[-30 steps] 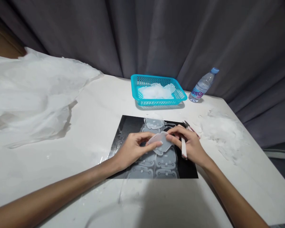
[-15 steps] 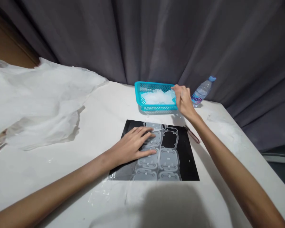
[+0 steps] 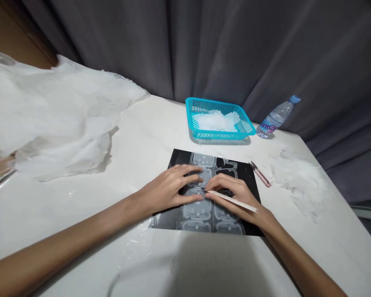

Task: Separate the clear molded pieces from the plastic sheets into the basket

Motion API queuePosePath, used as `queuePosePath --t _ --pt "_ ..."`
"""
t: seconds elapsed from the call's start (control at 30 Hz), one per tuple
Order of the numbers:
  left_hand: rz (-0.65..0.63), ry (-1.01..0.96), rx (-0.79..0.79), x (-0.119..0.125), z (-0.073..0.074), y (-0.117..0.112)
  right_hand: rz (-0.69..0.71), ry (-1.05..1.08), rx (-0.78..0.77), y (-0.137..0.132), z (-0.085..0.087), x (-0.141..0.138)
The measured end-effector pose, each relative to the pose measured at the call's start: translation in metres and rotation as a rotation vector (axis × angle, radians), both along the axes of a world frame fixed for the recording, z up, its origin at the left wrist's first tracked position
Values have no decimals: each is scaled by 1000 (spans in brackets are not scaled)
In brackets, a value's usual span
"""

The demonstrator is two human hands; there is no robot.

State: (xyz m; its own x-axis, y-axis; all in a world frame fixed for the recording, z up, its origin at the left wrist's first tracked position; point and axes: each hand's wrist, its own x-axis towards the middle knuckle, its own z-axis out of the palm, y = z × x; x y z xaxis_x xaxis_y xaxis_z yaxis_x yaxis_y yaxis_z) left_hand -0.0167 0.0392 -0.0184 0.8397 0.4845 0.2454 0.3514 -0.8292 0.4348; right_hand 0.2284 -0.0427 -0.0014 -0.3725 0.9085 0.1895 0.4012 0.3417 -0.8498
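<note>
On a black board (image 3: 250, 177) lies a clear plastic sheet (image 3: 198, 208) marked with rows of rounded rectangular shapes, one with an opening cut out at its upper right. My left hand (image 3: 177, 187) rests flat on the sheet's left side, fingers spread. Close to its fingertips, my right hand (image 3: 233, 192) is closed around a slim whitish pen-shaped tool (image 3: 235, 201). The tool's tip meets the sheet near the middle, between the two hands; its exact kind is unclear.
Behind the board stands a turquoise basket (image 3: 221, 135) holding clear plastic pieces (image 3: 216, 121). A water bottle (image 3: 276, 117) leans right of it. Pink-handled snips (image 3: 261, 175) lie right of the board, beside thin plastic scraps (image 3: 303, 181). Crumpled white plastic (image 3: 55, 111) covers the left.
My right hand has come from the basket's right edge down to the sheet and now grips the whitish tool. My left hand stays flat on the sheet. The view has shifted slightly.
</note>
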Motion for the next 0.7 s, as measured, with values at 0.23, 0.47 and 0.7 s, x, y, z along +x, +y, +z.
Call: queuePosePath --t 0.23,0.47,0.7 --pt "30 15 13 -1 -2 1 51 -43 17 -3 0 -6" --pt "32 8 20 -2 -6 0 58 -81 40 -2 -1 -7" --pt "46 -11 -2 1 -4 0 82 -114 37 -2 4 -7"
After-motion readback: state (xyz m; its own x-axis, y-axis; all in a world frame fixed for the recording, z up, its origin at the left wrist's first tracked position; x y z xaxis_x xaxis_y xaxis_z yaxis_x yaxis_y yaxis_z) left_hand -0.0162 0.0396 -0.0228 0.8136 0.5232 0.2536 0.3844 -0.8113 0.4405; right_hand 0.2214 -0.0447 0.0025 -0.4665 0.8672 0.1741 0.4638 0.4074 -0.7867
